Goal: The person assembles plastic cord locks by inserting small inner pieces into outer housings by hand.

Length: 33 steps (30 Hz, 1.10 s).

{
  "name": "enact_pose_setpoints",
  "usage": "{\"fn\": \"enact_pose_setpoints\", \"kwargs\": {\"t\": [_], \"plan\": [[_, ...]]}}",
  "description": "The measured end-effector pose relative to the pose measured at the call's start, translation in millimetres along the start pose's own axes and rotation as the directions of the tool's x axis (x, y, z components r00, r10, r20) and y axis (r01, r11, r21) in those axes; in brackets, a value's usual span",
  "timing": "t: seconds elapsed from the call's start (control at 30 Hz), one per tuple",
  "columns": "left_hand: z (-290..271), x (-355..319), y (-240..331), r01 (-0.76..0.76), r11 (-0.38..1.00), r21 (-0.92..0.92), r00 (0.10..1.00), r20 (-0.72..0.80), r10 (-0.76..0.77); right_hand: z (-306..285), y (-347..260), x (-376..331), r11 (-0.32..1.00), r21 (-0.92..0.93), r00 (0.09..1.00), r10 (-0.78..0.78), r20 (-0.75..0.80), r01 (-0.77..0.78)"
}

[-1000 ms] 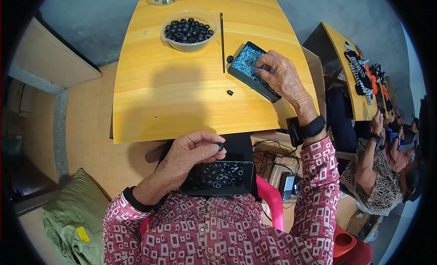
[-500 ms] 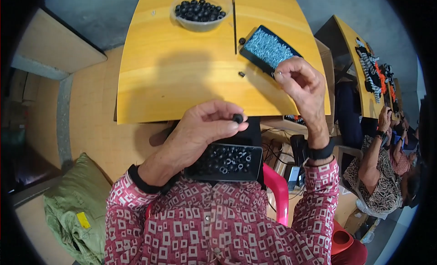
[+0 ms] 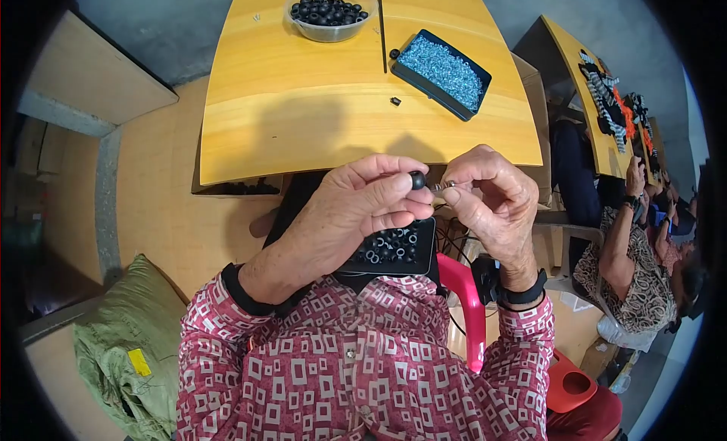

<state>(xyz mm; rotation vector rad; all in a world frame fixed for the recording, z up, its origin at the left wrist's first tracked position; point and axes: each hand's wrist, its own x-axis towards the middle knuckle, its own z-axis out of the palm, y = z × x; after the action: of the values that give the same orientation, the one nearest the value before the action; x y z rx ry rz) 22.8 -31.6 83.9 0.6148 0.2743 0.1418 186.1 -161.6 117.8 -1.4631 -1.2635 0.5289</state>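
Observation:
My left hand (image 3: 341, 202) pinches a round black knob (image 3: 417, 180) between thumb and fingertips. Close beside it, my right hand (image 3: 496, 202) grips a tiny silvery ridged metal piece (image 3: 450, 185); whether it is a screw or a spring I cannot tell. The metal piece points at the knob's right side, and I cannot see whether they touch. Below my hands, a dark tray (image 3: 390, 270) on my lap holds many black round pieces, some showing light rings. My left hand and forearm cover part of it.
On the yellow table (image 3: 257, 149) sit a black tray (image 3: 432, 97) of small silvery-blue pieces, a clear bowl (image 3: 333, 34) of black knobs, a thin dark rod (image 3: 382, 35) and a small black piece (image 3: 395, 101). A pink chair arm (image 3: 471, 312) stands right; a person (image 3: 625, 274) works beyond.
My right hand has moved from the tray of small pieces down and left to beside the knob. My left hand has shifted slightly right and up with the knob.

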Motion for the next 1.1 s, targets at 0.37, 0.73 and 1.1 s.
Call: {"fn": "enact_pose_setpoints", "kwargs": {"t": [0.37, 0.73, 1.1], "plan": [[10, -13, 0, 0.021, 1.000, -0.018, 0.999, 0.042, -0.020, 3, -19, -13, 0.997, -0.038, 0.996, -0.066, -0.052, 0.064], [16, -15, -4, -0.176, 0.897, 0.406, 0.982, 0.004, 0.191, 1, -20, -22, 0.993, -0.091, 0.995, -0.077, -0.066, 0.071], [16, -13, -9, -0.285, 0.763, 0.580, 0.949, 0.060, 0.309, 1, -24, -25, 0.951, -0.246, 0.982, -0.190, 0.006, 0.186]]}}
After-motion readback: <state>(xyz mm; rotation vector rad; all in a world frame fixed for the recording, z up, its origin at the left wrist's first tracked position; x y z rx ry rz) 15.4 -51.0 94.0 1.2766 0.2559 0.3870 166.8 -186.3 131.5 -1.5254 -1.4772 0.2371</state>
